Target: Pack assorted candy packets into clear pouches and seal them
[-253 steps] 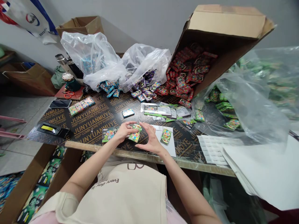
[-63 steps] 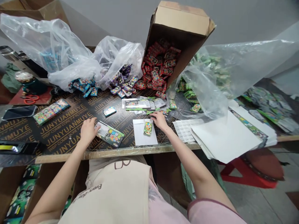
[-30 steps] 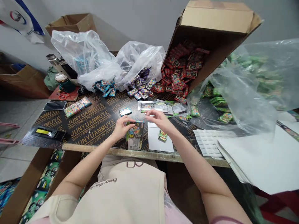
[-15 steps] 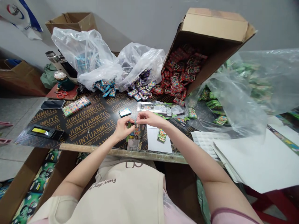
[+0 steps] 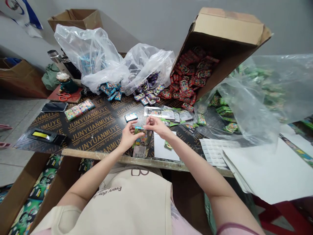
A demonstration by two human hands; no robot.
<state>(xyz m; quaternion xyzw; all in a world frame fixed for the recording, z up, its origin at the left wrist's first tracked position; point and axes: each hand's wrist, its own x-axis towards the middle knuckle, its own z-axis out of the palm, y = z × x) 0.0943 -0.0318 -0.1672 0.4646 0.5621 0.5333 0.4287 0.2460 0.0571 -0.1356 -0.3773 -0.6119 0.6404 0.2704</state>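
A flat printed plastic pouch, dark with green and a pale label panel at its lower end, lies near the table's front edge. My left hand is at its upper left, thumb over the top end and fingers curled; a bit of blue shows between the hands. My right hand pinches the clear plastic at the pouch's top, thumb and forefinger together. Under my right forearm a small green packet rests partly hidden on a white card. A small blue-and-white box lies just beyond my left fingers.
Printed pouches lie behind my right hand. Blue, purple and red packets spill from bags and a tilted carton. Green packets sit in plastic at right. White sheets overhang the front edge.
The pouch has been turned upright from its slant at left, and both hands came together at its top. Since half a second ago, my hands have parted slightly and the left fingers have loosened.
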